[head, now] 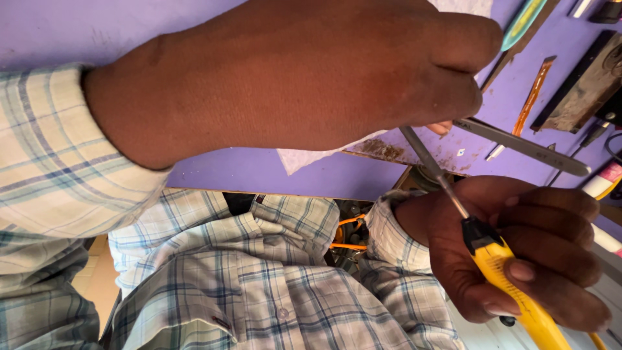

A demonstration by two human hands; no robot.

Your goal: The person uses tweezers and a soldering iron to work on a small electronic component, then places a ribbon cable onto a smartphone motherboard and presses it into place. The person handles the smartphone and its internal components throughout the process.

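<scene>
The view looks down over a purple desk (337, 175), and the picture seems turned, with the person's checked shirt (259, 279) filling the lower part.

The left hand (291, 78) fills the upper middle of the picture, its checked sleeve (45, 168) running off to the left. Its grip is closed into a fist; a fingertip shows under the knuckles, just where the metal shaft meets the hand. What the fist encloses cannot be told, since the back of the hand hides it.

The right hand (525, 253) sits at the lower right, with its fingers wrapped around the yellow handle of a screwdriver (499, 266). A black collar joins the handle to a thin metal shaft that slants up and left until it reaches the underside of the left hand. The tip itself is hidden.

A pair of metal tweezers (525, 146) lies on the desk just right of the left hand, pointing away to the right. Under the left hand lies a white sheet of paper (311, 155), one corner showing below the wrist.

Farther right on the desk lie a thin orange strip (532, 97), a flat dark rectangular piece (583, 84) with a worn grey face, and at the top edge a narrow teal tool (521, 23). A small white, pink and yellow package (602, 181) pokes in at the right edge; its label is too small to make out. Orange wires (350, 240) show in the gap below the desk edge, between the shirt folds.
</scene>
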